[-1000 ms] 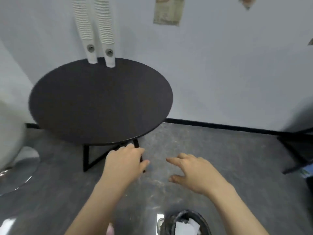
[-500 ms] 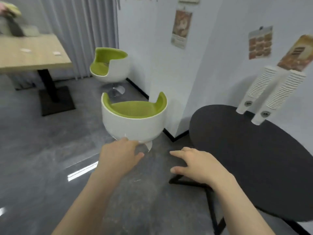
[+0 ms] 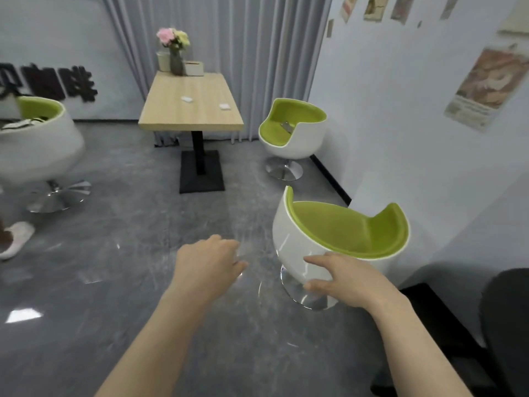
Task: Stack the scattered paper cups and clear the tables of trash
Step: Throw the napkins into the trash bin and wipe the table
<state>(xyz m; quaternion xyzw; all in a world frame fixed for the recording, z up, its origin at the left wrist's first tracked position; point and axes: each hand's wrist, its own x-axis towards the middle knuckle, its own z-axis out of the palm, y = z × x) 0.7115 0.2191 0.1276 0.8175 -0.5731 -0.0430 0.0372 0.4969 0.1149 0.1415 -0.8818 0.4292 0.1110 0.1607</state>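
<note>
Two white paper scraps [image 3: 186, 99] [image 3: 224, 106] on wooden counter [image 3: 160, 116], well apart from hands. Three green chairs [image 3: 337, 233] [image 3: 292, 127] [image 3: 37, 133]. Left hand [image 3: 209, 265] fingers loosely curled, empty; right hand [image 3: 349, 279] fingers spread, empty.

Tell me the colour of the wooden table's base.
Black: the wooden table stands on a black post and square base, seen in the head view.

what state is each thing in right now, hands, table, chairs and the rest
left hand: loosely curled, holding nothing
right hand: fingers spread, holding nothing
wooden table: upright, two small white scraps on it
white scraps: lying flat, apart from each other
vase of flowers: upright at the table's far end
near chair: upright, seat bare
far chair: upright, small object on the seat
curtain: drawn shut
</note>
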